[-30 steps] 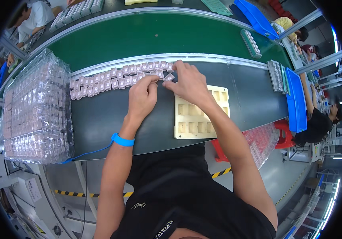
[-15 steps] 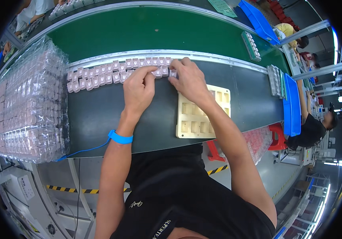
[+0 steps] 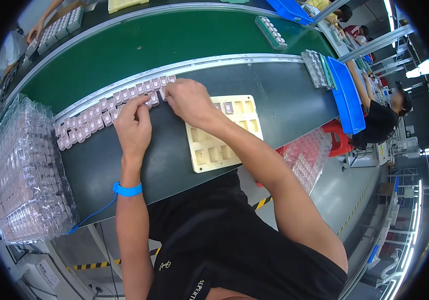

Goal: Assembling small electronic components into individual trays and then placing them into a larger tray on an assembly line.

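Note:
Two rows of small pinkish plastic pieces (image 3: 98,121) run along the far edge of the dark worktable. My left hand (image 3: 133,127) is closed at the near row, thumb and index finger together beside its right-end piece; whether they grip anything is hidden. My right hand (image 3: 190,101) pinches a small pale piece (image 3: 163,94) at the right end of the rows. Under my right forearm lies a cream tray (image 3: 214,166) with square pockets, mostly bare where visible. A pinkish piece (image 3: 228,107) sits in one far pocket. On my left wrist is a blue strap (image 3: 127,190) with a cord.
A tall plastic-wrapped stack (image 3: 27,175) of pinkish pieces stands at the left. Beyond a metal rail runs a green conveyor (image 3: 149,42) carrying a loaded green strip (image 3: 271,32). Grey trays (image 3: 314,69) and a blue bin (image 3: 347,95) sit right, near a co-worker (image 3: 382,117).
The view has turned, so the table and rows sit farther left and slant. Both hands remain at the right end of the rows. More of the tray's far pockets now show.

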`<state>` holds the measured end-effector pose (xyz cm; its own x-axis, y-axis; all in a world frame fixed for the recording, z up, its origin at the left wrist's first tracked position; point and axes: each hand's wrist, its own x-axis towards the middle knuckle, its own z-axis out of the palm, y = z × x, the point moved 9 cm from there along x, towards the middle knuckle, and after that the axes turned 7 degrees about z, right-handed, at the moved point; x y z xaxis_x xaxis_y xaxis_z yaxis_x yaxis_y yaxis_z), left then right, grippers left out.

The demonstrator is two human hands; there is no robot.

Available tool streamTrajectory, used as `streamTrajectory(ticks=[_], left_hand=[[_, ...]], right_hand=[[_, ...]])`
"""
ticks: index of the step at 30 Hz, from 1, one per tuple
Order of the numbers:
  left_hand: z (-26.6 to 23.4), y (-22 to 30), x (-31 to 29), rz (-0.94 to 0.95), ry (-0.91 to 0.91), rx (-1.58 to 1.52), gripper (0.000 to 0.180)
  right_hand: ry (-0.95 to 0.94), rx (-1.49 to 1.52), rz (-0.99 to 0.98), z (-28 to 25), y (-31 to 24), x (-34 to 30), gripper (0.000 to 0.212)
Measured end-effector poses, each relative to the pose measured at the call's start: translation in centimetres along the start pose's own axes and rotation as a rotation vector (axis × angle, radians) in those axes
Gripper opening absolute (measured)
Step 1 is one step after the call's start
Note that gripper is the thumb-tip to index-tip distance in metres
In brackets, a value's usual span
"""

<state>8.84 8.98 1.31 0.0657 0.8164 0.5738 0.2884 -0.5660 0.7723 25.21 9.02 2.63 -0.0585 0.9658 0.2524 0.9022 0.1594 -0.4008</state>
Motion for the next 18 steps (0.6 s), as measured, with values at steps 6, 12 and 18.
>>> streamTrajectory(ticks=[6,12,18], left_hand=[[0.3,0.4,-0.9,0.006,-0.044,-0.022,0.017],[3.8,3.3,-1.8,0.138,-0.290,-0.001,0.017],[4.2,3.1,-2.2,0.140,-0.326,0.008,0.017]], right_hand=[[0.188,-0.088,0.074,-9.0,4.6,-5.7,0.006],[0.043,-0.203,0.233,-10.3,9.9,-10.6,0.010],[-0.034,-0.242,0.182,-9.6,9.3,-10.6,0.012]])
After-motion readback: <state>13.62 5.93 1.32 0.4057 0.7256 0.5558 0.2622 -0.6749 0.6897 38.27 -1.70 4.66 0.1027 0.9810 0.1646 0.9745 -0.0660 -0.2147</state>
